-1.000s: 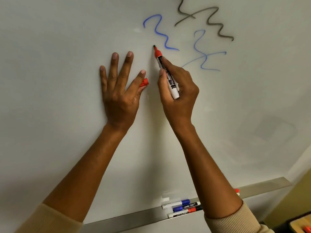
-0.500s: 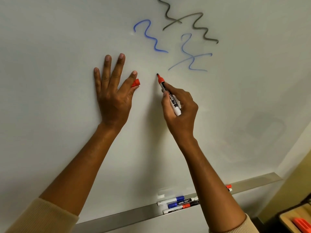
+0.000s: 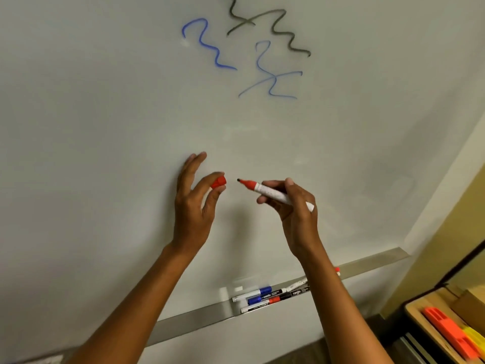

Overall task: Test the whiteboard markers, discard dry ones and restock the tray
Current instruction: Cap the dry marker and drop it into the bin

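Head view: both hands lowered off whiteboard [image 3: 105, 127] since earlier frame. Right hand [image 3: 296, 206] grips uncapped red marker [image 3: 273, 193], tip leftward, near red cap [image 3: 219, 182] pinched by left hand [image 3: 194, 203]. Cylindrical capped markers [image 3: 265, 296] lie in metal tray [image 3: 189, 324].

1. I take the tray [image 3: 199, 317] as my landmark: its left stretch lies bare, so I could come down there.
2. Its middle is blocked by a cluster of markers [image 3: 265, 298] lying side by side.
3. My right forearm [image 3: 338, 292] crosses the tray just right of them.
4. Right of the tray, a box [image 3: 420, 321] of orange and yellow items closes that side.
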